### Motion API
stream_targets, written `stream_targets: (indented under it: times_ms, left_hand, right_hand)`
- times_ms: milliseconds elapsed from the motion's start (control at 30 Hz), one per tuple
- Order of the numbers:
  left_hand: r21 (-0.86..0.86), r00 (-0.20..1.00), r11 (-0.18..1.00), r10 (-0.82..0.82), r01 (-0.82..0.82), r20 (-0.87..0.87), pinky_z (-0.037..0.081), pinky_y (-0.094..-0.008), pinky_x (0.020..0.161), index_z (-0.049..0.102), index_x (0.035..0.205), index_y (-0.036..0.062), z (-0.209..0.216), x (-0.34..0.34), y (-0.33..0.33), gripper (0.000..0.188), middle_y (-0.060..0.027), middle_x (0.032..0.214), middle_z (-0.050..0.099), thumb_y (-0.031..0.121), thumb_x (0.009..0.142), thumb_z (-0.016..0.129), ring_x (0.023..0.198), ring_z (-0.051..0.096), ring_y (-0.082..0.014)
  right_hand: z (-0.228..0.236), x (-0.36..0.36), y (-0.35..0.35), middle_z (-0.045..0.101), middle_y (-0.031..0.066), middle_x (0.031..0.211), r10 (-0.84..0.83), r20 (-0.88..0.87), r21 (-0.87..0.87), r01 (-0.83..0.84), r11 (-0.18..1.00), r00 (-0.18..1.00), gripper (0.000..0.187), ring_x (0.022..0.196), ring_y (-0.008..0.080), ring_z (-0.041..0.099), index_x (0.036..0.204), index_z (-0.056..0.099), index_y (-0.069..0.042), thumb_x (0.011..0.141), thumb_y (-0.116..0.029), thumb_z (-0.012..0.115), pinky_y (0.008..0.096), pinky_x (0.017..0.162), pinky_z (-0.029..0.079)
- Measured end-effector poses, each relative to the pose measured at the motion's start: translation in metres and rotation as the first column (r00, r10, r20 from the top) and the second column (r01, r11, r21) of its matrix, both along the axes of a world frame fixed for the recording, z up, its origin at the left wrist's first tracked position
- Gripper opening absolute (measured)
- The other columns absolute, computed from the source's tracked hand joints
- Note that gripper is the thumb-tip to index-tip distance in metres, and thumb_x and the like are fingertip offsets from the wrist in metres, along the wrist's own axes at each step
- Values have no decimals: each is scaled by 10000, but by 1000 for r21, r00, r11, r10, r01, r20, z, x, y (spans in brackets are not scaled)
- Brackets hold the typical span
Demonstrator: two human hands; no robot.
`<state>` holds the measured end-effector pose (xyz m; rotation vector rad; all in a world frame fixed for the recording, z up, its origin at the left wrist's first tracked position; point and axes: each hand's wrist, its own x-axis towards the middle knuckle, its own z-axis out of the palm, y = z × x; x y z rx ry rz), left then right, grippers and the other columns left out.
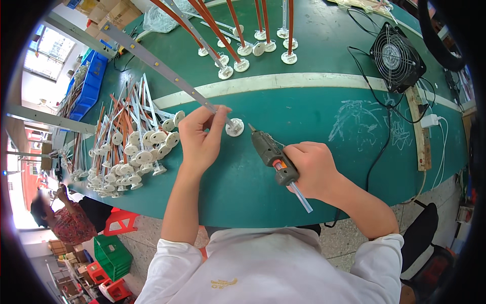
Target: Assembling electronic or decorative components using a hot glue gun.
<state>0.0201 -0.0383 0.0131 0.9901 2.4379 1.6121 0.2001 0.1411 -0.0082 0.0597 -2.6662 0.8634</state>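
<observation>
My left hand (202, 134) pinches a thin LED strip (162, 68) near its lower end, where a round white base (235, 127) is. The strip slants up toward the far left, small yellow LEDs dotted along it. In my right hand (311, 164) is a dark glue gun (271, 152), gripped by its handle. A clear glue stick (301, 196) pokes out of the gun's back end. The gun's nozzle points at the white base from its right side, a small gap apart. Whether glue is coming out is too small to tell.
To the left lies a heap of strips with white round bases (136, 157). Several more strips stand upright on bases (242, 65) beyond the white divider (283, 81). A black fan (397, 58) with trailing cables sits at the far right, near a wooden bar with a plug (431, 120).
</observation>
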Motion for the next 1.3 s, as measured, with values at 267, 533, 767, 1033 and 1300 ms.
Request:
stream_targets:
  times_ms: [267,533,767,1033,1300]
  left_hand:
    - [64,993,991,-120,119,13,423,-273,585,676,875,-24,-9,-6,-5,215,-66,756,621,144,999,625,638,557,-117]
    - [-28,968,985,-175,172,-181,492,-303,620,722,964,-21,8,6,3,132,-111,856,682,87,961,647,691,644,-186]
    - [26,948,996,-68,81,-310,542,-277,600,746,942,-9,1,7,0,93,-106,784,744,14,852,746,693,728,-186]
    - [-74,967,997,-51,34,-248,536,-276,578,747,964,40,-9,-3,5,178,-91,797,756,2,791,767,735,756,-182]
    - [-72,960,996,-71,53,-271,529,-276,566,740,944,35,-9,-5,5,153,-90,766,743,-2,797,757,704,743,-181]
  right_hand:
    - [5,-1,1,577,105,655,-27,-32,-54,25,998,999,200,586,305,577,759,590,-56,661,-115,754,400,531,449]
    - [4,1,-1,583,83,658,82,-58,-55,-86,995,995,203,577,276,571,800,634,-55,652,-116,760,384,525,453]
    - [8,4,-1,573,74,644,76,-12,-27,-77,997,997,191,560,265,556,765,620,-62,644,-117,757,380,512,443]
    - [0,-7,-10,543,81,608,23,11,6,-23,1000,1000,192,539,268,538,738,586,-73,659,-126,752,388,497,425]
    - [-5,-16,-15,529,83,596,21,1,6,-21,1000,1000,232,536,274,535,731,565,-74,632,-132,767,390,492,415]
